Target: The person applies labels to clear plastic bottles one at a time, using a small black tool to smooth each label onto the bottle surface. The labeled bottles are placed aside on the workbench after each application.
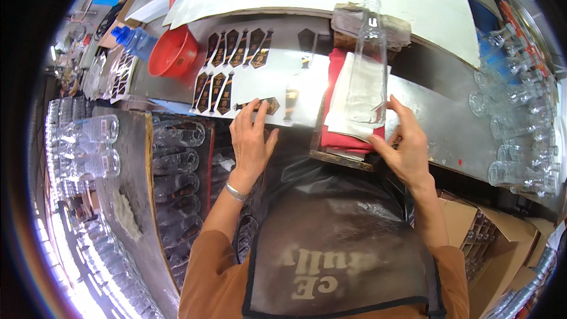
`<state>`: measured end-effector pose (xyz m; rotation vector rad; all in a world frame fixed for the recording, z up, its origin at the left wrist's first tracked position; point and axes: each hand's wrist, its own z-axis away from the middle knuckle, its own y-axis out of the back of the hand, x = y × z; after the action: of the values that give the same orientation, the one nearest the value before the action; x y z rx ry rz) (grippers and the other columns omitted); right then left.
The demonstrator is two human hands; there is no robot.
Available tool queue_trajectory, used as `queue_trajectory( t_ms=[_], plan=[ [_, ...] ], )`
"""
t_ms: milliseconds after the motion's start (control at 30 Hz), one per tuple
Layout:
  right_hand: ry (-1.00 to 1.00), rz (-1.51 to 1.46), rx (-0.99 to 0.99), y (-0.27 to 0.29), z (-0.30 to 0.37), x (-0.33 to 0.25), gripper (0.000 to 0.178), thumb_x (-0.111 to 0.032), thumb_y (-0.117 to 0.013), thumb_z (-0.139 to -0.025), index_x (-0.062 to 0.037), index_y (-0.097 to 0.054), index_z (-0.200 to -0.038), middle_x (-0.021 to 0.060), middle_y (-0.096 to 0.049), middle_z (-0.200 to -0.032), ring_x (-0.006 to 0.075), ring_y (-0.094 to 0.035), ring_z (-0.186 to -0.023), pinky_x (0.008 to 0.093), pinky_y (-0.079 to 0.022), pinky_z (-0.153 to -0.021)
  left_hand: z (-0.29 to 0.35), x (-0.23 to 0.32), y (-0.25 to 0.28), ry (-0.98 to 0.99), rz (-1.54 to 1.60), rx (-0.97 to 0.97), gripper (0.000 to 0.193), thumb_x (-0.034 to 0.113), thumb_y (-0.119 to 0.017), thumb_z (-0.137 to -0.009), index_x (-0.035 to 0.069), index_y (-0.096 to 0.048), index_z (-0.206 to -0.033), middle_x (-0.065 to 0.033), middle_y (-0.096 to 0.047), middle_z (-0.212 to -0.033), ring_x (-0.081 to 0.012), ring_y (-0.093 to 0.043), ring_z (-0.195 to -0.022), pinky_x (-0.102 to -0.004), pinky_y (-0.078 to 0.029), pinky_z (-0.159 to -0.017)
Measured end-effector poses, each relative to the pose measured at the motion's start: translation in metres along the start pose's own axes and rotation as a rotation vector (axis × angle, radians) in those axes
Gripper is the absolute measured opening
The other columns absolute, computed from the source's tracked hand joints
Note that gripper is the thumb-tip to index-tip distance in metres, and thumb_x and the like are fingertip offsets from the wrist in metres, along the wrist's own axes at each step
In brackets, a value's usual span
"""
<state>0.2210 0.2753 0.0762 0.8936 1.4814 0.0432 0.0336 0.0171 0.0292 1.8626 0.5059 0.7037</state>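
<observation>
My left hand (251,145) reaches to the near edge of the metal bench, with its fingertips on a dark label (273,106) that lies sideways. Its thumb stands apart from the fingers. A clear glass bottle (369,85) lies with its neck pointing away, on a folded white cloth (341,101) over a red cloth (335,69). Beside the bottle's base, my right hand (406,145) is open, thumb and fingers spread; its thumb tip is by the cloths. Several dark labels with gold bands (221,91) lie in rows beyond my left hand.
Under the bottle's neck is a worn, cloth-wrapped block (398,31). A red bowl (172,52) and a blue-capped plastic bottle (134,41) stand at the left. Glass bottles (511,112) crowd the right end; more (177,183) fill racks below left. An open cardboard box (502,230) sits lower right.
</observation>
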Motion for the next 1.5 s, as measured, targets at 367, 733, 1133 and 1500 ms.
queue_trajectory(
  t_ms=[367, 733, 1133, 1500],
  plan=[
    [0.116, 0.365, 0.175, -0.011, 0.001, -0.001, 0.069, -0.009, -0.078, -0.075, -0.0056, -0.054, -0.140, 0.0125, -0.065, -0.119, 0.0295, -0.070, -0.089, 0.0372, -0.058, -0.069, 0.008, -0.021, 0.017, 0.638, 0.831, 0.093, 0.019, 0.012, -0.063, -0.100, -0.005, -0.070, -0.107, -0.0050, -0.071, -0.103, -0.0084, -0.065, -0.093, -0.0248, -0.053, -0.082],
    [0.108, 0.353, 0.174, -0.016, -0.003, -0.002, 0.067, -0.009, -0.078, -0.077, -0.0040, -0.053, -0.139, 0.0151, -0.066, -0.115, 0.0318, -0.070, -0.089, 0.0386, -0.058, -0.068, -0.154, 0.108, 0.035, -0.723, 0.506, 0.213, 0.023, 0.002, -0.072, -0.081, 0.009, -0.073, -0.103, -0.0097, -0.072, -0.120, -0.0249, -0.067, -0.118, -0.0425, -0.048, -0.106],
    [-0.060, -0.133, -0.042, 0.014, -0.012, 0.002, 0.057, -0.018, -0.074, -0.090, -0.0015, -0.052, -0.140, 0.0106, -0.064, -0.120, 0.0116, -0.057, -0.065, 0.0266, -0.051, -0.062, -0.133, 0.085, 0.011, -0.642, 0.804, -0.066, 0.029, 0.023, -0.074, -0.085, 0.008, -0.071, -0.111, -0.0225, -0.054, -0.144, -0.0368, -0.049, -0.138, -0.0488, -0.038, -0.113],
    [-0.242, -0.281, -0.025, 0.006, -0.050, -0.004, 0.045, -0.021, -0.068, -0.097, 0.0050, -0.054, -0.130, 0.0060, -0.068, -0.087, 0.0048, -0.054, -0.057, 0.0240, -0.044, -0.054, -0.142, 0.111, -0.015, -0.225, 0.933, -0.102, 0.053, 0.009, -0.073, -0.086, 0.008, -0.061, -0.137, -0.0199, -0.042, -0.152, -0.0317, -0.054, -0.128, -0.0417, -0.051, -0.099]
  ],
)
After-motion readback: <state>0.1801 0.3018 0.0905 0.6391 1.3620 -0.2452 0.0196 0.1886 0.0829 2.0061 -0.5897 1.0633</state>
